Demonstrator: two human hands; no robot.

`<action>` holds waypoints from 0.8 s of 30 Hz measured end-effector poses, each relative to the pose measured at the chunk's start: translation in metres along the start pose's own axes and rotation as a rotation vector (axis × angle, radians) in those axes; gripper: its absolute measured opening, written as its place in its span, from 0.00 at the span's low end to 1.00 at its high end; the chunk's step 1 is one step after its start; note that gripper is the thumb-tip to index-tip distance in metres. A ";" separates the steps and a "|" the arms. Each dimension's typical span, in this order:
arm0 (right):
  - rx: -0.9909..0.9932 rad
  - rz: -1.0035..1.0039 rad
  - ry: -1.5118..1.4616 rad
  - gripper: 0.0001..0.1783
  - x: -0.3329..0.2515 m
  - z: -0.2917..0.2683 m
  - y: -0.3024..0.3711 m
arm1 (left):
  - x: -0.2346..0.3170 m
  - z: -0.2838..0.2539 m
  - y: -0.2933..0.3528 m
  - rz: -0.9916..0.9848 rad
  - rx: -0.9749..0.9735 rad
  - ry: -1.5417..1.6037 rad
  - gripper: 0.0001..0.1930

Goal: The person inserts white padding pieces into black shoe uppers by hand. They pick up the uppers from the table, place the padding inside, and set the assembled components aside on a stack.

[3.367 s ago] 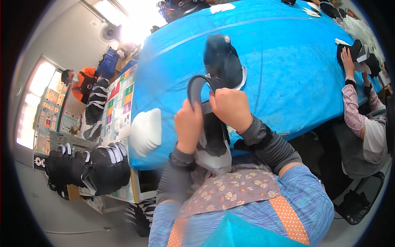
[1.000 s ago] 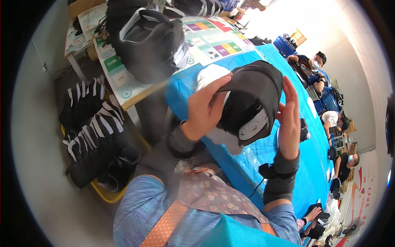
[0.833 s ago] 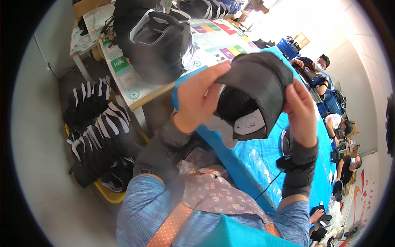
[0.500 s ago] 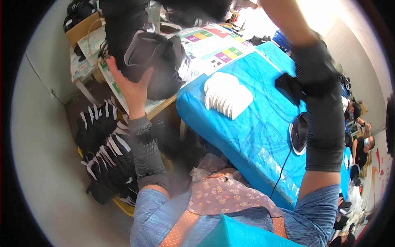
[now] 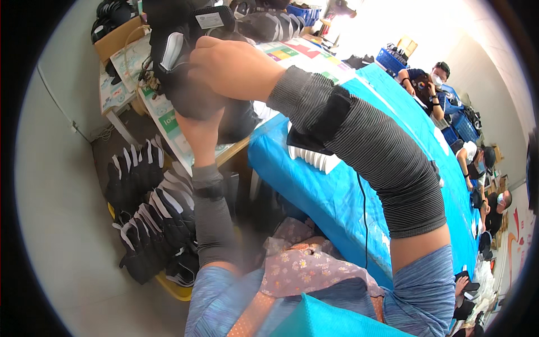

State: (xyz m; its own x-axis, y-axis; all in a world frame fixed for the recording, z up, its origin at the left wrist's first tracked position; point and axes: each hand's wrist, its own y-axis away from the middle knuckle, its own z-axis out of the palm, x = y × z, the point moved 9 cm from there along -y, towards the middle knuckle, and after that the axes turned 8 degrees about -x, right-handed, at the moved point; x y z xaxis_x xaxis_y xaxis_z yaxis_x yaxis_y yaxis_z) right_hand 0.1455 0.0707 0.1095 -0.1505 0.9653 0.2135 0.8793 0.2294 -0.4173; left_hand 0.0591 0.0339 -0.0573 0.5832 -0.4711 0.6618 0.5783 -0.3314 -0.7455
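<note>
At the table's near left corner, both my hands meet at a dark, blurred shoe upper (image 5: 191,92). My left hand (image 5: 201,132) comes from below and its fingers curl behind the piece, mostly hidden by it. Above it, my right hand (image 5: 233,67) is closed, its fingertips pressed on the dark fabric. Right behind them stand more black shoe pieces, one with a white-edged opening (image 5: 172,50) and one with a pale label (image 5: 210,20). A black flat device (image 5: 307,139) hangs from the band on my right sleeve, partly covering a stack of white curved pieces (image 5: 321,159).
Rows of black shoe uppers with pale linings (image 5: 149,210) fill a yellow basket (image 5: 174,287) on the floor at left. A blue-covered table (image 5: 292,180) runs to the right. Co-workers (image 5: 429,84) sit along its far side. A black cable (image 5: 364,219) hangs near my right arm.
My right hand has swung from the upper right, leftward and down, to meet my left hand. The left hand, spread before, now curls at the dark upper. My right forearm now crosses over the white stack.
</note>
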 end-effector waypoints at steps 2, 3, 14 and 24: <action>0.014 0.095 -0.106 0.16 0.011 0.000 0.010 | 0.005 -0.003 0.001 -0.088 -0.077 -0.068 0.39; 0.036 0.180 -0.197 0.17 0.021 -0.007 0.018 | 0.005 -0.019 0.005 -0.083 -0.093 -0.059 0.39; 0.529 0.694 -0.604 0.45 0.108 -0.001 0.046 | 0.057 -0.026 -0.158 -0.411 -0.267 -0.152 0.25; 0.319 0.845 -1.279 0.48 0.101 0.078 0.061 | 0.005 0.035 -0.181 -0.226 -0.572 -0.628 0.21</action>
State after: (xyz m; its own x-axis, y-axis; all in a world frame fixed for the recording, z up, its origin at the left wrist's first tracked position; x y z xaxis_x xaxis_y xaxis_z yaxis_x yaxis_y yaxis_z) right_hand 0.1486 0.1919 0.0363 -0.0967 0.2460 -0.9644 0.8006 -0.5565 -0.2222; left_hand -0.0224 0.1202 0.0839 0.7929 0.1359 0.5940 0.4412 -0.8004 -0.4058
